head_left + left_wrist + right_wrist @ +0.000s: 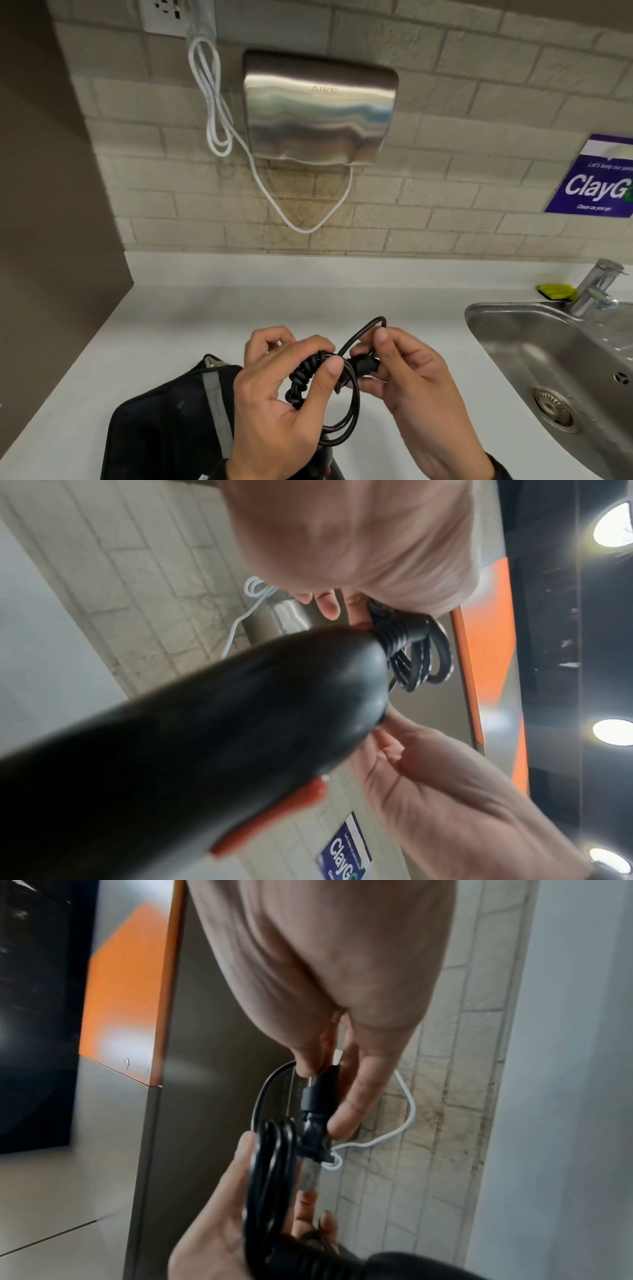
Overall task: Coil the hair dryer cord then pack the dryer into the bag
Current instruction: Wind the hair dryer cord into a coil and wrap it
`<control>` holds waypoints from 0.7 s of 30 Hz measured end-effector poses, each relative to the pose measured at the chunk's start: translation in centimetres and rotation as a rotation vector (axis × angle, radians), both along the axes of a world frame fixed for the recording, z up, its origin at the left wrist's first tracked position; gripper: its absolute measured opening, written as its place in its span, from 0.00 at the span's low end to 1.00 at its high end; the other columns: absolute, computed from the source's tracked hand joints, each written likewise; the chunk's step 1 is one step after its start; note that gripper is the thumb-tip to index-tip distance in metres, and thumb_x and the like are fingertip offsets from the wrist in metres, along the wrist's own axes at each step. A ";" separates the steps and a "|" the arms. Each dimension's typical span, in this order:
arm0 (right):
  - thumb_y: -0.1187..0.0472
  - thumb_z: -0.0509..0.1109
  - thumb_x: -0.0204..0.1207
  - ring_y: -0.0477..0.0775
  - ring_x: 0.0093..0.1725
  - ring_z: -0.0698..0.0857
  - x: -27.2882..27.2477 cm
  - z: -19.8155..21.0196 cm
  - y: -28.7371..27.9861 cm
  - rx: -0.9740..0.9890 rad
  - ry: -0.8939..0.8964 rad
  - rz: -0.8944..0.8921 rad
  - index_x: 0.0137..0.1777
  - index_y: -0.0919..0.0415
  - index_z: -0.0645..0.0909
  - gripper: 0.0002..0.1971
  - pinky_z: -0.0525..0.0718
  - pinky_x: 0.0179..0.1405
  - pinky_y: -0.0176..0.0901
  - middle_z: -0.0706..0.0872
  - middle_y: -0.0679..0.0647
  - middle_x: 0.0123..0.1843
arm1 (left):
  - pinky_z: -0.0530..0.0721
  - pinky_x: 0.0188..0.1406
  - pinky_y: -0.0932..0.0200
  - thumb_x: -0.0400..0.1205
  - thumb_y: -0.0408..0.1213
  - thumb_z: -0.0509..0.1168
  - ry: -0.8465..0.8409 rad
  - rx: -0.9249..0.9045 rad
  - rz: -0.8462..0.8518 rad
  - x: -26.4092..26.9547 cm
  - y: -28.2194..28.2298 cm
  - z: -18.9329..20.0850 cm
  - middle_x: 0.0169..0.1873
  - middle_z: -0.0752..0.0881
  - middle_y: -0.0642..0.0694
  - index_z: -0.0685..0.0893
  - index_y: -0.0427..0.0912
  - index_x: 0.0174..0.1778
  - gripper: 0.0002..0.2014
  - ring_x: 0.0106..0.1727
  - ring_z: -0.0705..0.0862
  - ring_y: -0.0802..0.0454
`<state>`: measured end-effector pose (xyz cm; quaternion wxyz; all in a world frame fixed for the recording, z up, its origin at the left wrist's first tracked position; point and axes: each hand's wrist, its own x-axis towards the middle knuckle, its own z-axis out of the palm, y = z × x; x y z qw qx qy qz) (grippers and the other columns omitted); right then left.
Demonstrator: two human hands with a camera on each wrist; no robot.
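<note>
Above the white counter [191,308], just in front of your chest, you held the hair dryer cord [342,411] bundled between both hands. Your left hand [274,411] had its grip curled round the gathered loops, thumb pressed over the wrapped section, with the dryer [171,750] hanging below it; the left wrist view showed its black body and red switch close to the lens. Your right hand [411,387] pinched the plug [313,1110] end between thumb and fingers, a small loop of cord standing up above them. The bag [164,421] lay on the counter just to your left, dark with a grey strip, and the dryer was not in it yet.

By my judgement you were tucking the plug end to lock the coil. The risk was in that last tuck: if your right grip eased before the end was caught under a turn, the springy loops would likely open out and the wrap would loosen. The dryer's weight pulling on the strain relief could also drag turns out of your left hand. The sink [513,342] sat close on your right, so a dropped dryer could slide toward it
</note>
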<state>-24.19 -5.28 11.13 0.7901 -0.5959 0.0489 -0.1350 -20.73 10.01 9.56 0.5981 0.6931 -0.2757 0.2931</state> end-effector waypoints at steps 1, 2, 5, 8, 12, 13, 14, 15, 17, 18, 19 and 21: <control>0.46 0.74 0.67 0.58 0.37 0.87 0.1 -0.2 0.0 0.014 0.002 0.014 0.46 0.67 0.87 0.22 0.89 0.41 0.53 0.87 0.62 0.39 | 0.79 0.39 0.64 0.74 0.48 0.70 0.022 -0.016 -0.016 0.0 0.0 0.0 0.37 0.84 0.68 0.89 0.54 0.42 0.05 0.43 0.81 0.46; 0.46 0.74 0.67 0.57 0.36 0.87 0.1 -0.3 0.0 0.034 0.005 0.027 0.46 0.67 0.87 0.21 0.89 0.40 0.51 0.86 0.62 0.38 | 0.78 0.40 0.68 0.74 0.48 0.71 0.045 -0.030 -0.032 0.0 0.0 -0.1 0.38 0.83 0.68 0.89 0.54 0.42 0.05 0.42 0.81 0.46; 0.48 0.74 0.70 0.57 0.36 0.86 0.3 -0.4 0.1 0.106 0.043 0.068 0.49 0.68 0.86 0.20 0.88 0.42 0.54 0.85 0.62 0.38 | 0.78 0.42 0.71 0.73 0.49 0.71 0.108 -0.061 -0.068 0.2 0.1 -0.4 0.38 0.84 0.58 0.90 0.56 0.42 0.05 0.41 0.84 0.48; 0.53 0.69 0.77 0.57 0.35 0.84 0.3 -0.4 0.4 0.196 0.082 0.106 0.49 0.68 0.86 0.16 0.87 0.44 0.56 0.84 0.63 0.38 | 0.80 0.42 0.69 0.72 0.53 0.72 0.172 -0.082 -0.100 0.4 0.0 -0.5 0.39 0.84 0.52 0.91 0.59 0.42 0.06 0.42 0.85 0.48; 0.53 0.73 0.76 0.59 0.39 0.84 0.5 -1.1 1.0 0.318 0.106 0.173 0.50 0.70 0.86 0.17 0.90 0.41 0.50 0.83 0.67 0.42 | 0.80 0.43 0.70 0.72 0.60 0.72 0.219 -0.087 -0.155 0.3 -0.1 -0.5 0.39 0.85 0.52 0.91 0.62 0.41 0.09 0.41 0.86 0.52; 0.52 0.78 0.72 0.62 0.42 0.84 0.6 -1.5 1.2 0.342 0.109 0.198 0.52 0.71 0.85 0.21 0.91 0.43 0.51 0.83 0.69 0.45 | 0.81 0.44 0.69 0.72 0.60 0.71 0.224 -0.091 -0.173 0.3 -0.1 -0.5 0.40 0.86 0.51 0.91 0.61 0.41 0.10 0.42 0.86 0.51; 0.52 0.82 0.66 0.63 0.44 0.84 0.6 -1.8 1.4 0.359 0.116 0.221 0.54 0.73 0.84 0.26 0.91 0.45 0.52 0.84 0.71 0.47 | 0.82 0.45 0.66 0.72 0.61 0.72 0.243 -0.101 -0.196 0.2 -0.1 -0.5 0.40 0.86 0.48 0.92 0.60 0.42 0.12 0.42 0.87 0.50; 0.51 0.84 0.61 0.64 0.44 0.85 0.6 -2.1 1.5 0.370 0.121 0.245 0.55 0.75 0.84 0.30 0.91 0.46 0.52 0.86 0.72 0.47 | 0.84 0.45 0.62 0.71 0.60 0.73 0.279 -0.125 -0.229 0.3 0.0 -0.5 0.40 0.87 0.46 0.92 0.57 0.42 0.13 0.42 0.87 0.49; 0.51 0.86 0.58 0.61 0.38 0.89 0.5 -2.6 1.6 0.384 0.128 0.281 0.54 0.77 0.83 0.32 0.92 0.41 0.51 0.88 0.71 0.43 | 0.85 0.42 0.56 0.65 0.57 0.77 0.415 -0.262 -0.328 0.4 0.0 -0.6 0.37 0.88 0.43 0.93 0.49 0.41 0.17 0.38 0.89 0.50; 0.52 0.86 0.59 0.60 0.35 0.89 0.4 -2.7 1.6 0.396 0.131 0.293 0.54 0.78 0.83 0.32 0.92 0.38 0.50 0.89 0.70 0.41 | 0.85 0.41 0.54 0.61 0.57 0.80 0.504 -0.340 -0.381 0.5 0.0 -0.6 0.34 0.89 0.42 0.93 0.45 0.41 0.21 0.37 0.89 0.49; 0.53 0.84 0.61 0.59 0.33 0.90 0.3 -2.7 1.7 0.412 0.132 0.302 0.53 0.78 0.83 0.30 0.91 0.36 0.50 0.89 0.69 0.40 | 0.86 0.41 0.51 0.59 0.57 0.81 0.579 -0.393 -0.424 0.7 0.1 -0.8 0.32 0.89 0.41 0.93 0.43 0.41 0.23 0.36 0.89 0.45; 0.58 0.79 0.68 0.58 0.30 0.89 0.0 -2.6 2.1 0.447 0.134 0.316 0.52 0.79 0.83 0.22 0.91 0.32 0.48 0.89 0.68 0.36 | 0.89 0.41 0.50 0.59 0.50 0.81 0.646 -0.416 -0.474 0.8 0.1 -0.9 0.32 0.90 0.39 0.93 0.40 0.41 0.21 0.37 0.90 0.41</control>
